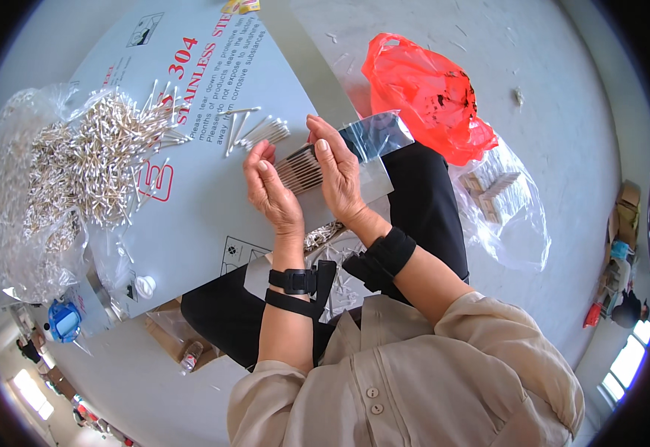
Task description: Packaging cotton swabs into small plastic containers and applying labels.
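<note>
A bundle of cotton swabs (300,171) lies side by side between my two hands at the table's near right edge. My left hand (273,192) is cupped with curled fingers against the left ends of the sticks. From the other side, my right hand (340,170) presses on the bundle, thumb raised. A shiny clear-and-dark plastic packet (378,135) sticks out to the right, just beyond my right hand; whether the swabs are inside it I cannot tell. Several loose cotton swabs (265,132) lie on the table just past my fingertips.
A large heap of cotton swabs (90,156) spills from a clear bag (12,194) on the table's left. Right of the grey table (191,216) are a red plastic bag (414,93) and a clear bag of packed bundles (507,201). A blue container (64,322) is at lower left.
</note>
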The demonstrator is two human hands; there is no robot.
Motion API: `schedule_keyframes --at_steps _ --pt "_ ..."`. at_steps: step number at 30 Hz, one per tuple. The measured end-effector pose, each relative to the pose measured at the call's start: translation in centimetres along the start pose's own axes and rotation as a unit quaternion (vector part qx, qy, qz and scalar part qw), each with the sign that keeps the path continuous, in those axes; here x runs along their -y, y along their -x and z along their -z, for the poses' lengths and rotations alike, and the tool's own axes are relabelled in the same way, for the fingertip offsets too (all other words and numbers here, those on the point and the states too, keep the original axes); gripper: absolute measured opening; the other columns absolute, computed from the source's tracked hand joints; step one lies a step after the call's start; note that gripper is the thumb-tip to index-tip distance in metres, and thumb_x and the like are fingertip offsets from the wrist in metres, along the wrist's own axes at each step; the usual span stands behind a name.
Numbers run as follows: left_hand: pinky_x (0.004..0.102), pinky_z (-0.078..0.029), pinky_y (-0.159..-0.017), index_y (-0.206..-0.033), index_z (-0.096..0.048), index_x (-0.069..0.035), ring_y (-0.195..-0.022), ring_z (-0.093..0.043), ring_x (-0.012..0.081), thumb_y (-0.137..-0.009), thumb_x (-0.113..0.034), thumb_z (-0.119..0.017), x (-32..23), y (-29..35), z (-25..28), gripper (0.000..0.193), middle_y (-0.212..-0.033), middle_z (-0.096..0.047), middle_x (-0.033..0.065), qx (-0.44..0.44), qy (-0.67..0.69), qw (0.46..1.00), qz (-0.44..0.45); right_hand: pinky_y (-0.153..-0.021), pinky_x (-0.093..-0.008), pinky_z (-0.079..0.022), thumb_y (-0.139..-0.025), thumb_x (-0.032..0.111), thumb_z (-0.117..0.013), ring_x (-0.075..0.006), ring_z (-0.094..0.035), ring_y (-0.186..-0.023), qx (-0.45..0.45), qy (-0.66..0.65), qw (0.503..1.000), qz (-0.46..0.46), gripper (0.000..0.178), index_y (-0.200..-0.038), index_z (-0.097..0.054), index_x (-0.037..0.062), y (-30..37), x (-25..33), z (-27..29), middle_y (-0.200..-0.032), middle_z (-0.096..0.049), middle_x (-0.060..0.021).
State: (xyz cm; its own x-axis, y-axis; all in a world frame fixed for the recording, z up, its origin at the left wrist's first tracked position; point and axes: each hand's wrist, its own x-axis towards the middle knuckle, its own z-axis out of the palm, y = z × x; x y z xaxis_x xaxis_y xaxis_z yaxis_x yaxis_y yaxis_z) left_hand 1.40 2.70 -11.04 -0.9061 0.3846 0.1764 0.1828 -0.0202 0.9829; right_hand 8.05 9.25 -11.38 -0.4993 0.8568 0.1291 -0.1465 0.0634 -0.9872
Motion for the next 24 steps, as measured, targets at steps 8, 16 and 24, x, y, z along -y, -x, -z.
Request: schedule_keyframes --at_steps 8,16,24 --pt "0.0366 -0.046 -0.091 -0.114 -0.056 0.005 -0.100 -0.057 0.0226 -0.100 -0.032 -0.038 0.1 0.2 -2.4 0.043 -0.111 -0.060 0.0142 0.005 -0.010 1.000 -0.008 -0.094 -0.0281 -0.041 -0.099 0.019 -0.045 -0.0172 -0.054 -0.109 -0.027 -0.046 0.998 -0.036 0.034 -0.124 -0.051 -0.0030 -0.7 0.2 1.3 -0.117 -0.059 -0.0119" --pt "0.0339 -0.044 -0.090 -0.115 -0.054 0.003 -0.099 -0.056 0.0210 -0.100 -0.027 -0.040 0.2 0.5 -4.1 0.036 -0.108 -0.058 0.0117 0.026 0.014 1.000 -0.004 -0.092 -0.0287 -0.043 -0.099 0.019 -0.046 -0.0184 -0.056 -0.107 -0.051 -0.032 0.998 -0.030 0.034 -0.123 -0.052 -0.0036 -1.3 0.0 2.6 -0.114 -0.061 -0.0128" --pt "0.0435 -0.032 -0.104 -0.129 -0.045 0.002 -0.124 -0.043 0.0313 -0.092 -0.023 -0.054 -0.2 0.3 -1.8 0.046 -0.132 -0.046 0.0187 0.134 -0.173 0.965 -0.144 -0.100 -0.0286 -0.038 -0.098 0.015 -0.047 -0.0181 -0.051 -0.116 0.032 0.060 0.997 -0.027 0.032 -0.123 -0.053 -0.0022 -2.6 1.9 5.2 -0.126 -0.054 -0.0117"
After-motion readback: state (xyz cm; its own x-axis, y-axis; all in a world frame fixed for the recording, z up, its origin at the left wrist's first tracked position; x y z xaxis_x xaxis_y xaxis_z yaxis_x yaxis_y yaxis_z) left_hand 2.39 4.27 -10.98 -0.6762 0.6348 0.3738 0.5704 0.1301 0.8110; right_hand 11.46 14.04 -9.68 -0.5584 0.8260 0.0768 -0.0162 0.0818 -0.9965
